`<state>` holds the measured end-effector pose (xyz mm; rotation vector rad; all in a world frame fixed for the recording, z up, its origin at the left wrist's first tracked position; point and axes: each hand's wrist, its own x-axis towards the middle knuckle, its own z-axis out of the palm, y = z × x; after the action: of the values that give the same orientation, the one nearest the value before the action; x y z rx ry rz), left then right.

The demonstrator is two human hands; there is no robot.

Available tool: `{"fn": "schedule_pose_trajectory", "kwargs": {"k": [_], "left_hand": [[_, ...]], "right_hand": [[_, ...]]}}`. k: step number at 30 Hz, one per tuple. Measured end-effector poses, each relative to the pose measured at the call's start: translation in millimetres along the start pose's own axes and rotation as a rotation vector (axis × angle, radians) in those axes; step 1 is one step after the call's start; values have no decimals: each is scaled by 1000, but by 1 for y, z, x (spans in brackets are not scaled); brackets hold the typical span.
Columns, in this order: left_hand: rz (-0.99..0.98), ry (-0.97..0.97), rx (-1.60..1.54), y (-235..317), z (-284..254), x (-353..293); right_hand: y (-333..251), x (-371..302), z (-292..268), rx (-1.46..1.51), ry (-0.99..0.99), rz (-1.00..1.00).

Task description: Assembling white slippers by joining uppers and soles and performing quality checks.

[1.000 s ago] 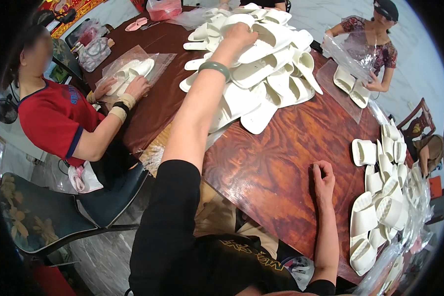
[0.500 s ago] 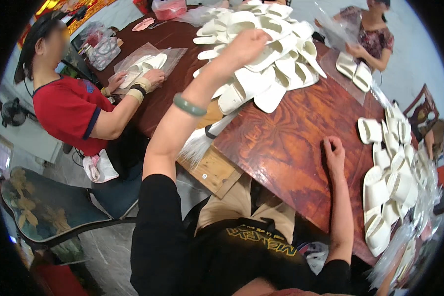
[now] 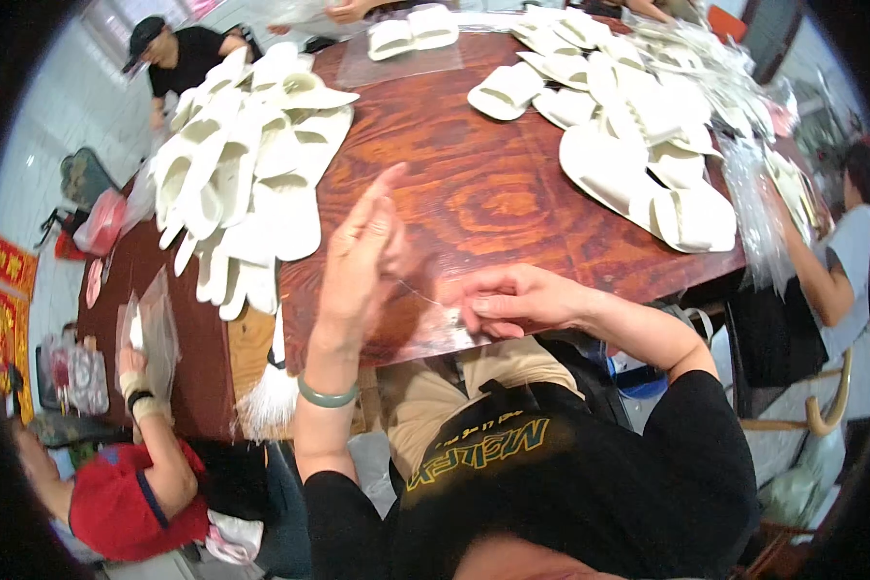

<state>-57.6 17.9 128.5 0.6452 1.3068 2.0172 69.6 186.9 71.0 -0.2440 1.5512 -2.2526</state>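
My left hand (image 3: 360, 261), slightly blurred, is raised over the near edge of the table with its fingers stretched upward; a green bangle is on that wrist. My right hand (image 3: 522, 302) is closed just right of it, thumb and fingers curled together. A thin clear strand (image 3: 418, 293) runs between the two hands, its end at my right fingertips. Whether the left fingers also grip it is hidden. Below the right fingers is a shiny clear patch (image 3: 462, 329) at the table edge. A white strand bundle (image 3: 269, 398) hangs at the edge to the left.
White slippers (image 3: 232, 174) are heaped at the left on the wooden table (image 3: 435, 213), and more slippers (image 3: 638, 126) at the right beside clear plastic bags (image 3: 752, 193). A pair of slippers (image 3: 414, 34) lies at the far side. Co-workers sit around the table.
My view has swung right. My left hand has come back from the slipper pile to the near edge, and my right hand has moved close to it. The strand now shows between them.
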Motion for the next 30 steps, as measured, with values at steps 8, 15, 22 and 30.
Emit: {"fn": "schedule_pose_trajectory", "kwargs": {"k": [8, 15, 22, 30], "left_hand": [[-190, 1, -85, -50, -58, 62], [-311, -78, 158, -90, -57, 75], [-255, -72, 333, -93, -53, 62], [-282, -79, 363, -97, -46, 69]], "right_hand": [[-54, -118, -118, -1461, 916, -335], [-89, -176, -284, -1619, 1245, -490], [-123, -154, -252, -1350, 1098, 78], [-106, -269, -256, -1384, 1169, 6]]}}
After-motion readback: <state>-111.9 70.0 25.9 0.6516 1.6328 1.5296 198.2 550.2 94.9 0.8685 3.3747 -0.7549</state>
